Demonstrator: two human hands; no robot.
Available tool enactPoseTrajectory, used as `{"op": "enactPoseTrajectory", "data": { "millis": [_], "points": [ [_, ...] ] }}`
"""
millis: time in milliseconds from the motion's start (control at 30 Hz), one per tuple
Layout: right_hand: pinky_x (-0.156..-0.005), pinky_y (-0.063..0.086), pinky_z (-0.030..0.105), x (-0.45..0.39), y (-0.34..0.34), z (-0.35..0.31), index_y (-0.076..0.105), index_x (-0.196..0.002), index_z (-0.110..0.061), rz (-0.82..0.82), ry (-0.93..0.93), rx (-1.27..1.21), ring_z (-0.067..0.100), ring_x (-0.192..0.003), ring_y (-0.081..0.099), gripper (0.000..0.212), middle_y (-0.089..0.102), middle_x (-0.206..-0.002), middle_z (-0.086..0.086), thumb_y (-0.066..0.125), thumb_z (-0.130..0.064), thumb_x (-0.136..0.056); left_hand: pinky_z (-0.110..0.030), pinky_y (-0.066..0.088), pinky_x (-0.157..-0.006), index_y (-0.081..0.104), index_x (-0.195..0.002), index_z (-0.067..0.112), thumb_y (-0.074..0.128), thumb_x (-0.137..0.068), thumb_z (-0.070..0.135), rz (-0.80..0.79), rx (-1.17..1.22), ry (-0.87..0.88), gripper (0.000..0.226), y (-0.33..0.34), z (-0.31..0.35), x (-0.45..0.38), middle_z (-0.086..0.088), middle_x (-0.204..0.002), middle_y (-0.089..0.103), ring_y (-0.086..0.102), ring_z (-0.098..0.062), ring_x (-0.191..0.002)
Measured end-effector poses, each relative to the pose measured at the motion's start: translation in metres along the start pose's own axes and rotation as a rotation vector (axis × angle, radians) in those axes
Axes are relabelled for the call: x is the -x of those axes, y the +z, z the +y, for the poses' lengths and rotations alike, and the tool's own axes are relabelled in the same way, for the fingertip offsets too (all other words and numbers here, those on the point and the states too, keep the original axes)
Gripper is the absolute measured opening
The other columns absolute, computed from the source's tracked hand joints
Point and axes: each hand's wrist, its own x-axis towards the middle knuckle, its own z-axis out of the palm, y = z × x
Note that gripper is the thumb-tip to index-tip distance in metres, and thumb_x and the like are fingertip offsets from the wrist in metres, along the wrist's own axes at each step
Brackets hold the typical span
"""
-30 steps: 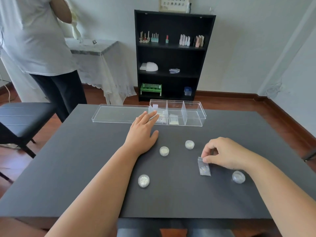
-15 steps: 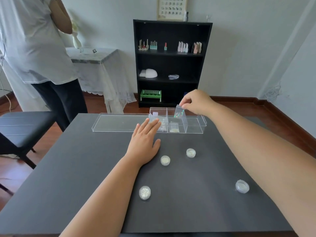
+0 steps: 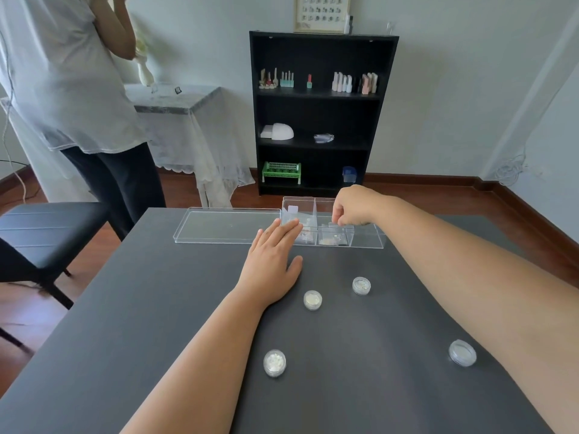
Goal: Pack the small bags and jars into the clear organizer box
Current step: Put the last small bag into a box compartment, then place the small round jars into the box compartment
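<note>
The clear organizer box [image 3: 365, 241] stood at the far edge of the dark tabletop [image 3: 156, 308], its lid [image 3: 227, 226] lying flat just left of it. The right hand [image 3: 352, 208] was over the box's middle compartment, fingers [image 3: 340, 220] curled downward and pinched on the top edge of a small bag [image 3: 336, 226] that sat partly inside that compartment. More small bags lay in the box's left and middle compartments; their number could not be told. The box's right compartment showed nothing inside. The left hand [image 3: 271, 261] lay palm-down on the tabletop just in front of the box's left end, fingers extended and flat, tips touching the box wall, holding nothing. Four small round jars remained on the tabletop in front of the box: one jar [image 3: 361, 285] nearest it, a second [image 3: 312, 299] just beside the left wrist, a third [image 3: 274, 363] well nearer the wearer, and a fourth [image 3: 462, 353] beside the right forearm.
</note>
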Motion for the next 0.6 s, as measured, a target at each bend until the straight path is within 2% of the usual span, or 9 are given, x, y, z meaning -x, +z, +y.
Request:
{"op": "enactPoseTrajectory", "data": {
  "millis": [100,267,367,433,500,533,600],
  "points": [
    [-0.083,0.058,0.039,0.005,-0.001,-0.006,0.078,-0.099,-0.012,-0.017,0.008,0.05,0.021,-0.089,0.068,0.017,0.075,-0.102,0.003,0.067,-0.017,-0.087,-0.037,0.003,-0.118,0.032,-0.15,0.024,0.051,-0.095,0.029,-0.004,0.001,0.0,0.059,0.0,0.001,0.001,0.009,-0.157,0.031,0.012,-0.018,-0.149],
    [-0.074,0.059,0.041,0.015,-0.007,-0.01,0.075,-0.086,-0.004,0.021,0.059,0.11,0.03,-0.085,0.069,0.026,0.074,-0.088,0.009,0.062,-0.026,-0.086,-0.037,0.003,-0.118,0.033,-0.15,0.025,0.051,-0.095,0.03,-0.004,-0.005,0.001,0.058,-0.003,0.003,0.001,0.008,-0.157,0.031,0.012,-0.019,-0.149],
    [-0.075,0.06,0.041,0.025,-0.01,-0.006,0.078,-0.091,-0.009,0.094,0.027,0.05,0.026,-0.087,0.069,0.025,0.076,-0.099,0.006,0.059,-0.024,-0.084,-0.038,0.006,-0.118,0.038,-0.147,0.026,0.053,-0.094,0.028,0.029,0.02,-0.001,0.055,-0.007,0.007,0.004,0.008,-0.155,0.034,0.016,-0.019,-0.148],
    [-0.07,0.054,0.033,0.041,-0.011,0.001,0.078,-0.098,-0.02,0.149,-0.004,0.002,0.018,-0.09,0.065,0.024,0.072,-0.108,-0.005,0.059,-0.028,-0.087,-0.04,0.015,-0.118,0.042,-0.144,0.027,0.055,-0.094,0.027,0.058,0.059,-0.002,0.052,-0.012,0.009,0.007,0.008,-0.152,0.039,0.023,-0.019,-0.146],
    [-0.074,0.044,0.028,0.063,-0.008,0.013,0.074,-0.105,-0.029,0.17,-0.005,-0.064,0.015,-0.1,0.06,0.023,0.063,-0.114,-0.01,0.062,-0.036,-0.087,-0.035,0.031,-0.11,0.048,-0.139,0.028,0.056,-0.093,0.027,0.069,0.112,-0.003,0.047,-0.018,0.011,0.01,0.01,-0.142,0.049,0.038,-0.017,-0.134],
    [-0.076,0.043,0.029,0.075,-0.004,0.021,0.072,-0.107,-0.033,0.16,0.009,-0.112,0.014,-0.102,0.06,0.024,0.061,-0.114,-0.011,0.064,-0.04,-0.086,-0.03,0.037,-0.102,0.052,-0.136,0.03,0.057,-0.093,0.027,0.057,0.144,-0.003,0.043,-0.021,0.012,0.012,0.012,-0.134,0.055,0.045,-0.014,-0.125],
    [-0.07,0.044,0.025,0.101,0.007,0.034,0.068,-0.106,-0.042,0.109,0.045,-0.223,0.009,-0.095,0.061,0.025,0.062,-0.11,-0.017,0.068,-0.046,-0.082,-0.02,0.04,-0.084,0.059,-0.126,0.033,0.059,-0.092,0.028,-0.016,0.244,0.0,0.034,-0.024,0.017,0.017,0.017,-0.114,0.062,0.053,-0.006,-0.102]
  ]
}}
